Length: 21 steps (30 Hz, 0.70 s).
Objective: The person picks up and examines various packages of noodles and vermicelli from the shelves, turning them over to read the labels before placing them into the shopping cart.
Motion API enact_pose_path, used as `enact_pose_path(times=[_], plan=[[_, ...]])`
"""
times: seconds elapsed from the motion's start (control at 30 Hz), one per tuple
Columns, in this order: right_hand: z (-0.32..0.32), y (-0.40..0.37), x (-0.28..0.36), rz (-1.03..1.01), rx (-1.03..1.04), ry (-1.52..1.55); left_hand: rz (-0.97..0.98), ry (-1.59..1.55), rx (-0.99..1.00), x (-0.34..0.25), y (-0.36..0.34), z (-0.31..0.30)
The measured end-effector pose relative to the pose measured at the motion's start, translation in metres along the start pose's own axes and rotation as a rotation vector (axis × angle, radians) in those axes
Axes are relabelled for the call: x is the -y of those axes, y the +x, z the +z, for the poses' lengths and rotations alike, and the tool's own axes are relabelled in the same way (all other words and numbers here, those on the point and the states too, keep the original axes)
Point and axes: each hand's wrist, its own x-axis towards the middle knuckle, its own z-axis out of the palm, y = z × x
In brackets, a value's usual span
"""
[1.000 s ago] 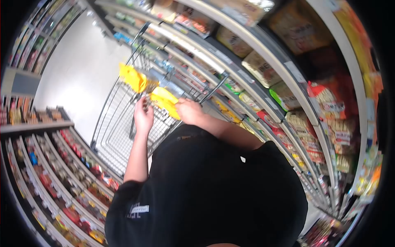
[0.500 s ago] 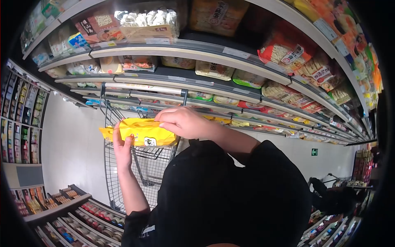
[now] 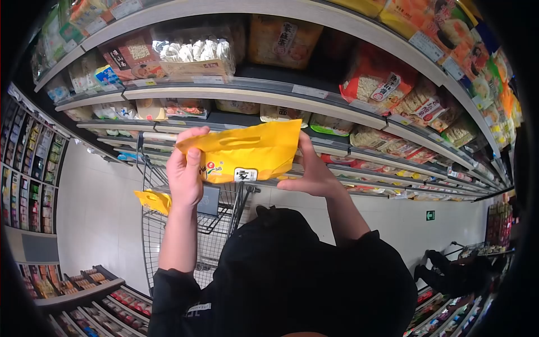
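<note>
A yellow package with a handle slot along its top is held up over the near end of the shopping cart. My left hand grips its left end, thumb on the front. At the right end my right hand has its fingers behind the package and its thumb apart below, so its hold is partly hidden. A second yellow package lies at the left side of the cart, beside my left forearm.
Shelves of packaged noodles curve across the front and right. More shelves stand at the far left. At the lower right a person in dark clothes is beside another cart.
The held package is raised and moved right, and the second one now shows at the cart's left. My right hand has gone from the package's top to its right end.
</note>
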Motion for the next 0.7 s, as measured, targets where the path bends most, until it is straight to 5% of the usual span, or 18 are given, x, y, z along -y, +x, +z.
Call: enact_pose_path(times=[0.1, 0.17, 0.3, 0.5, 0.7], plan=[[-0.010, 0.007, 0.001, 0.080, -0.011, -0.080, 0.154, -0.042, 0.140, -0.017, 0.035, 0.030], [-0.025, 0.019, 0.006, -0.063, -0.083, 0.000, 0.392, 0.090, 0.249, -0.027, 0.061, 0.051], [-0.061, 0.053, 0.022, -0.155, -0.312, 0.188, 0.551, 0.357, 0.127, -0.033, 0.114, 0.081], [-0.111, 0.110, -0.005, -0.434, -0.610, -0.276, 0.221, 0.336, 0.145, -0.008, 0.152, 0.095], [-0.124, 0.133, -0.021, -0.005, -0.453, -0.268, 0.145, 0.461, 0.081, 0.023, 0.180, 0.098]])
